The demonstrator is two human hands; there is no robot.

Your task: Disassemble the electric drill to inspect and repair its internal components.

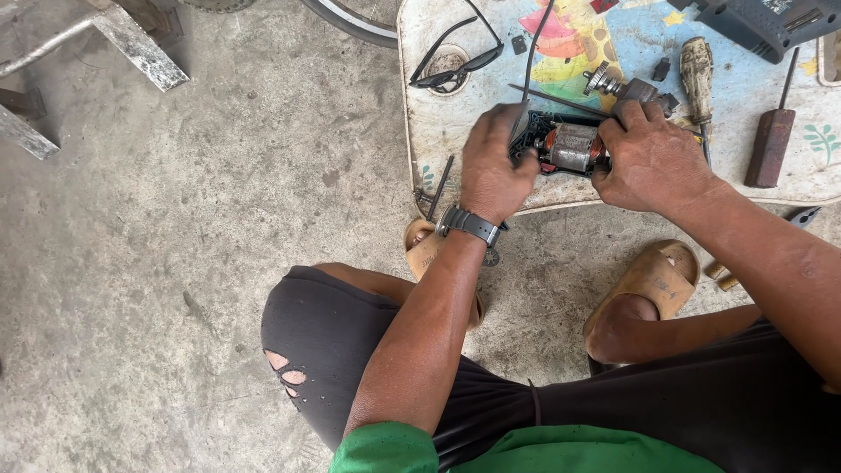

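The person squats on the grey concrete floor (175, 263) over a low, worn white table with faded coloured cartoon prints (455, 140); both hands are closed on a small electric motor assembly, a copper-and-grey armature seated in a black plastic housing (569, 147), which lies near the table's front edge; the left hand (495, 166), with a dark grey wristwatch (470, 225) on its wrist, clasps the housing's left end, fingers curled over it; the right hand (653, 158) grips the right end, just where the metal shaft with its small gear (613, 85) sticks out toward the back of the table; a thin black cable (536, 39) runs up from the housing; a pair of black-framed glasses (455, 57) lies to the back left, well apart from the motor; a dirty pale-handled screwdriver (698, 74) and a rusty brown-handled tool (771, 144) lie to the right of the right hand; the corner of a dark blue-grey power tool body (762, 22) shows at the far edge; tan rubber sandals (653, 280) are on the person's feet under the table's edge.
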